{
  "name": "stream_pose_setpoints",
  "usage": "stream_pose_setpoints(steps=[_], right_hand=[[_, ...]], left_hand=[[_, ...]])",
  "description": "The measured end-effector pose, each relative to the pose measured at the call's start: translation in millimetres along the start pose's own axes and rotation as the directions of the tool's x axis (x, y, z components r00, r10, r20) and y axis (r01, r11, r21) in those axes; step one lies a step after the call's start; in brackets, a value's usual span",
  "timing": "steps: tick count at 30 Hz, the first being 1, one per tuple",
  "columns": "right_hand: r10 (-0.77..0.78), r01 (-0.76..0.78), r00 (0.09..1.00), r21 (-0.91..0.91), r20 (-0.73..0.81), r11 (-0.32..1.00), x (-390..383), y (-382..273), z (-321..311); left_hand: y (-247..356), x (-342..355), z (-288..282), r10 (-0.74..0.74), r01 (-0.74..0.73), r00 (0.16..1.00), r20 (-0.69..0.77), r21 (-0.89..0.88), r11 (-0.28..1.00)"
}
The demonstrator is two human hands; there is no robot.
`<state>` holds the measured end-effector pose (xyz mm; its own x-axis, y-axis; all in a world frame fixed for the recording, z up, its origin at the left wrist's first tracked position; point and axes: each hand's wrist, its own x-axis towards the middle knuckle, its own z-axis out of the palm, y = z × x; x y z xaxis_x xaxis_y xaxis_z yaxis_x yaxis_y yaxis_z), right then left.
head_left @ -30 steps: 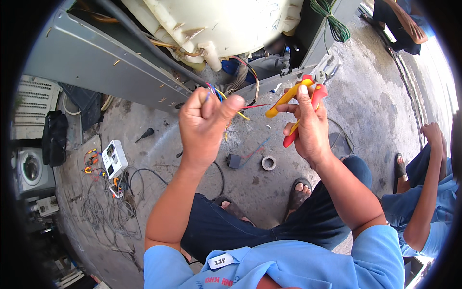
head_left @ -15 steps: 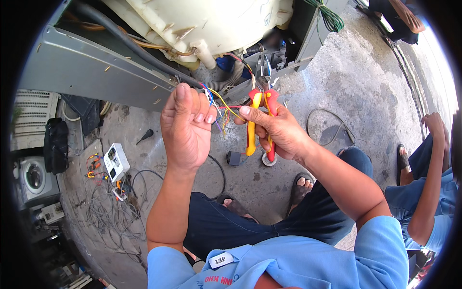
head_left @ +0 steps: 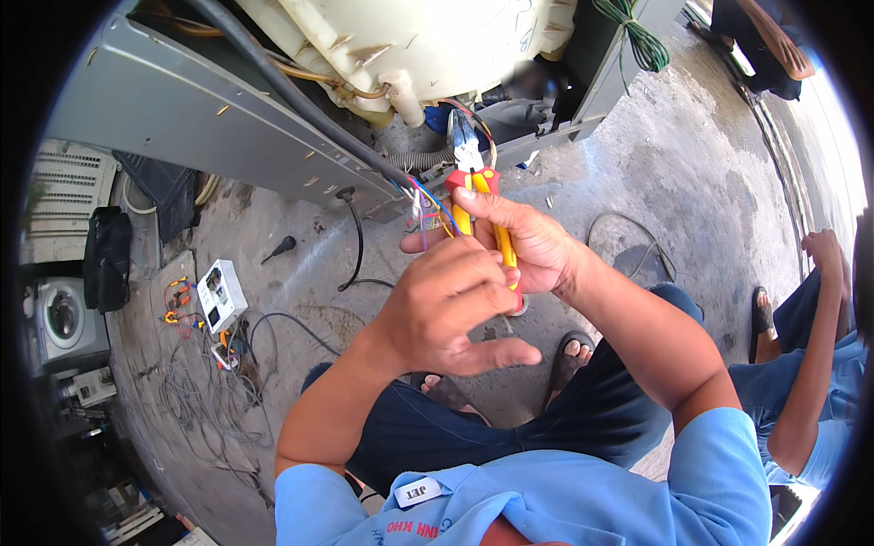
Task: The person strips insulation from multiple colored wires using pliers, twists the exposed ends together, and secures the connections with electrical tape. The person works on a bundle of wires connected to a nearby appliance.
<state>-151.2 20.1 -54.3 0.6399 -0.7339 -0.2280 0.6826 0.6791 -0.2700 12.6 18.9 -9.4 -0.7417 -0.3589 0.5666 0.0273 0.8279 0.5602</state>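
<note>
Right hand (head_left: 537, 244) is gripping red-and-yellow-handled metal pliers (head_left: 467, 162), nose pointing outward, probably leaving room for the curled left hand (head_left: 455, 305); can't tell whether it's pinching anything. Thin multicoloured wires (head_left: 418, 202) are hanging just beyond, from a thick dark cable (head_left: 320, 118).

Hands (head_left: 455, 305) close together, pliers (head_left: 468, 160), coloured wires (head_left: 443, 209)

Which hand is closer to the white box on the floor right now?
Left. The left hand is off to the right of the white box; the right hand, gripping the pliers, is farther right of it.
</note>
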Motion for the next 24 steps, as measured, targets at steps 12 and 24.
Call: stream_pose_setpoints(steps=[12,24], right_hand=[[-0.274,0.279,0.959,-0.35,0.065,0.894,-31,-41,5],[-0.292,0.302,0.939,-0.032,0.179,0.953,-29,-51,-11]], left_hand=[[9,-13,-20,-0.034,0.064,0.837,-0.546,0.035,0.997],[-60,-11,-22,-0.238,0.313,0.945,-0.225,0.412,0.856]])
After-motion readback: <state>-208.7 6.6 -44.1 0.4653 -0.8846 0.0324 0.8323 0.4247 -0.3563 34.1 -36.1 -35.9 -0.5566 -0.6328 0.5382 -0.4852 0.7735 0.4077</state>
